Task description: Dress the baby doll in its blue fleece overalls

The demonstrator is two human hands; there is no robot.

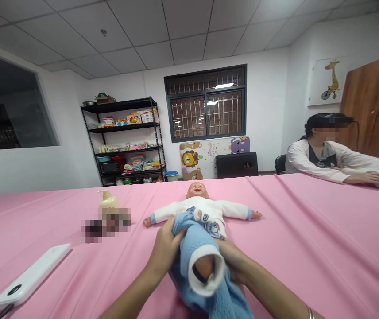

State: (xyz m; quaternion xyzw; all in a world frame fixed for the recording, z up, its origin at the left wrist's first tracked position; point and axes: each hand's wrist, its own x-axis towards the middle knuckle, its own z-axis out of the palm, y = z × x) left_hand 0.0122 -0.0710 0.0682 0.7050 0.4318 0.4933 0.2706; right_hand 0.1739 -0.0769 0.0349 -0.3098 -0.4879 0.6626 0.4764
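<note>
Head view: both hands, left hand [165, 250] and right hand [234, 261], grip fuzzy blue trousers [198, 248] (ribbed white cuff) on doll [200, 207].

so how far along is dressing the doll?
Done: the white top is on the doll, both arms through the sleeves. In hand: left hand and right hand grip the blue trousers at its lower body; one leg shows inside the white cuff. Remaining: trousers are bunched over the belly, not pulled straight; the other leg is hidden.
</note>
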